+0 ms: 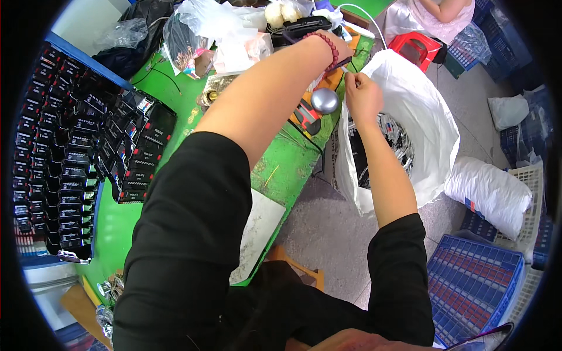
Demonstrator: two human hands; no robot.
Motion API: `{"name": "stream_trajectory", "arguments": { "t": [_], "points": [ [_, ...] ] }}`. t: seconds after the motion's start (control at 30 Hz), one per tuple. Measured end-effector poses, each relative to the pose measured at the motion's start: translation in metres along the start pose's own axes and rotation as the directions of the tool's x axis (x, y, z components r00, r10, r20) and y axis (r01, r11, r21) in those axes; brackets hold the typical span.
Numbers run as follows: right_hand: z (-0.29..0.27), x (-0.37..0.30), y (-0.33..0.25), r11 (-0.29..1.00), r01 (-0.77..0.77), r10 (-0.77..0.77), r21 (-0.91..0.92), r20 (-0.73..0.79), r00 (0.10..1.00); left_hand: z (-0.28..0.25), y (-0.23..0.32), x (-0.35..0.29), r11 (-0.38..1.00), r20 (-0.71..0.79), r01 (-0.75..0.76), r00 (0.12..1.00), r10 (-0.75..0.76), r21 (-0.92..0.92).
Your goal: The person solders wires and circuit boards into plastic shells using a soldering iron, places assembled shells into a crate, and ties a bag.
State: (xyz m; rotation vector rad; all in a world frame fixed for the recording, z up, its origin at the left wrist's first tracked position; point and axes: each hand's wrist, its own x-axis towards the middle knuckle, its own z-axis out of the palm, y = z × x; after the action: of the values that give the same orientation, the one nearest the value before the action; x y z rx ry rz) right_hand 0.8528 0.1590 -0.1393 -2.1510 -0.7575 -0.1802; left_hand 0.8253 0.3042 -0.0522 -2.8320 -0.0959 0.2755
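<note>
My left hand, with a red beaded bracelet at its wrist, reaches across to the far right of the green table. Its fingers are mostly hidden, and a thin dark piece shows beside it. Just below, my right hand is closed in a pinch at the rim of a large white sack. What it pinches is too small to name. Many black and silver pieces lie inside the sack. A silver dome-shaped object and a red-and-black tool rest on the table near my hands.
Stacked black box-shaped parts fill the table's left. Plastic bags and clutter lie at its far end. Blue crates and a white bundle stand on the right. A red stool is beyond the sack, near another person.
</note>
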Motion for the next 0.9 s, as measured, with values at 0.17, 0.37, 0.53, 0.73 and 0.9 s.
{"name": "stream_trajectory", "arguments": {
  "t": [0.17,0.37,0.53,0.73,0.9],
  "points": [
    [-0.005,0.002,-0.005,0.994,0.072,-0.075,-0.084,-0.032,0.997,0.002,-0.01,-0.003,0.995,-0.07,-0.091,0.994,0.089,-0.038],
    [-0.005,-0.001,-0.004,0.99,0.124,-0.125,-0.073,-0.02,0.992,-0.003,-0.005,-0.007,0.997,-0.072,-0.054,0.996,0.05,-0.054],
    [-0.003,-0.002,-0.004,0.986,0.164,-0.164,0.006,-0.035,0.986,0.007,-0.008,-0.006,0.993,-0.097,-0.095,0.991,0.088,-0.069],
    [-0.013,0.009,-0.015,0.966,0.205,-0.199,-0.158,0.048,0.979,0.007,-0.01,-0.003,0.992,-0.058,-0.065,0.997,0.059,-0.111],
    [-0.013,0.012,-0.023,0.974,0.139,-0.126,-0.177,0.082,0.989,0.014,-0.014,-0.001,0.989,-0.122,-0.076,0.991,0.061,-0.124]
  ]
}}
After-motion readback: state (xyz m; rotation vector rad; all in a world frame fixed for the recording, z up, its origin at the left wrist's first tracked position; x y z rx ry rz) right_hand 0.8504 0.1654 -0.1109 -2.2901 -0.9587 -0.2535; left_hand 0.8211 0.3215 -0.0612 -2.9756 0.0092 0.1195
